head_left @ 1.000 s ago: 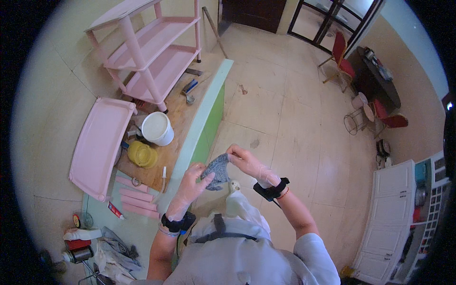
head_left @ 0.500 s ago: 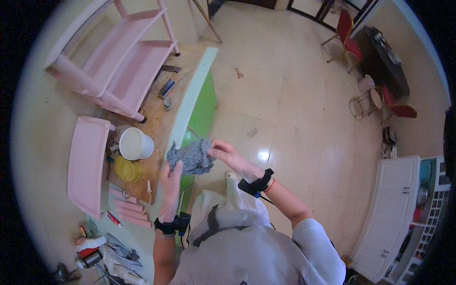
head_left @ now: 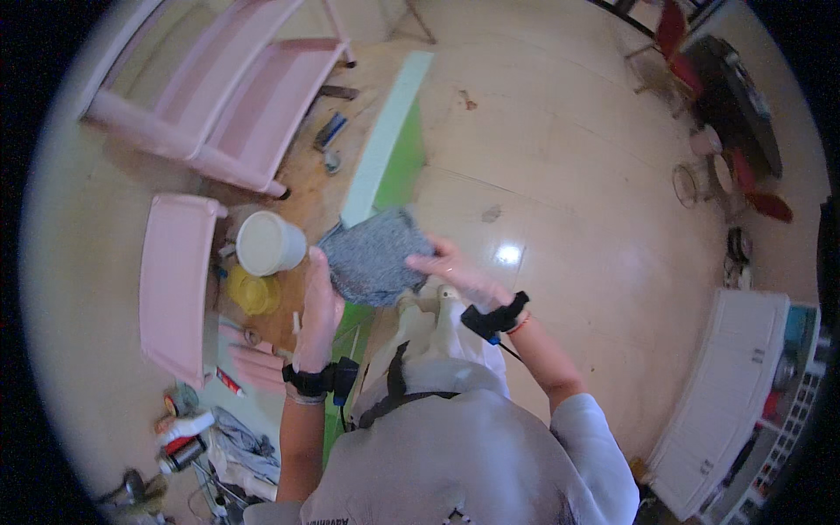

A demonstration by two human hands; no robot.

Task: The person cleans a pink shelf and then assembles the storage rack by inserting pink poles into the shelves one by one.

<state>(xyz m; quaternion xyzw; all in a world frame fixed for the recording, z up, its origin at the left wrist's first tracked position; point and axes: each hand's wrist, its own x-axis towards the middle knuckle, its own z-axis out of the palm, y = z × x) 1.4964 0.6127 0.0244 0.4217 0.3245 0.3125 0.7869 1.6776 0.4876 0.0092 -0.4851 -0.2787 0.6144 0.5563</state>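
Note:
A grey cloth (head_left: 378, 258) hangs spread between my two hands, in front of my body and beside the counter's edge. My left hand (head_left: 320, 306) grips its left side, the thumb on the near face and the other fingers partly hidden. On the opposite side, my right hand (head_left: 457, 269) pinches the cloth between thumb and fingers. Just left of the cloth, a white plastic bucket (head_left: 269, 243) stands on the counter, with a yellow plastic piece (head_left: 254, 290) beside it.
A pink plastic shelf unit (head_left: 262, 96) stands on the counter at the far left; a separate pink shelf (head_left: 178, 284) leans nearby. Pink tubes (head_left: 257, 366), a red-and-white tube (head_left: 229, 382) and a blue brush (head_left: 331, 129) lie on the counter (head_left: 394, 122). A white cabinet (head_left: 713, 385) stands right.
The cloth has gone from bunched up to spread wider and flatter, and my hands have moved apart with it. The whole view has shifted slightly.

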